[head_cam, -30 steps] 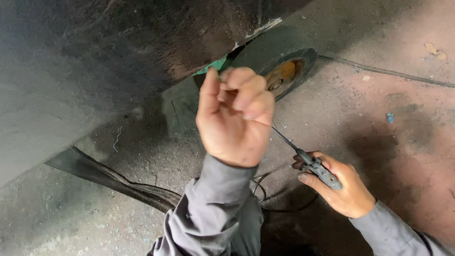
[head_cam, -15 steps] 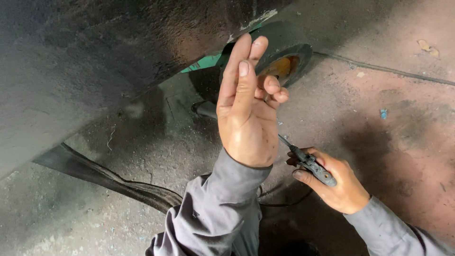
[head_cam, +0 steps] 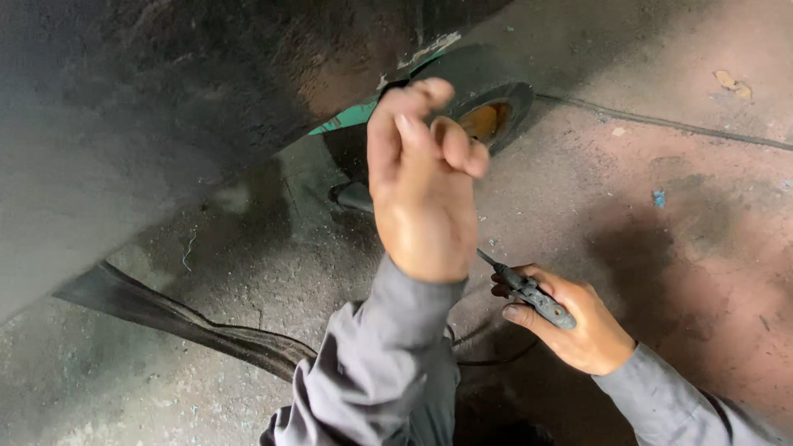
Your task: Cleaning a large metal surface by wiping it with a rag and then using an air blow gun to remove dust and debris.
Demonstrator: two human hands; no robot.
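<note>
I see a dark, grimy body panel (head_cam: 165, 107) filling the upper left of the frame. A small black wheel with an orange hub (head_cam: 487, 116) sits at upper centre on stained concrete floor (head_cam: 677, 248). A black rubber strip (head_cam: 182, 322) crosses lower left.

You're working in dim, even light; the dark panel (head_cam: 165, 91) overhead shadows the concrete floor (head_cam: 677, 248) beneath it. Your raised left hand (head_cam: 421, 190) is slightly motion-blurred; no glare anywhere.
</note>
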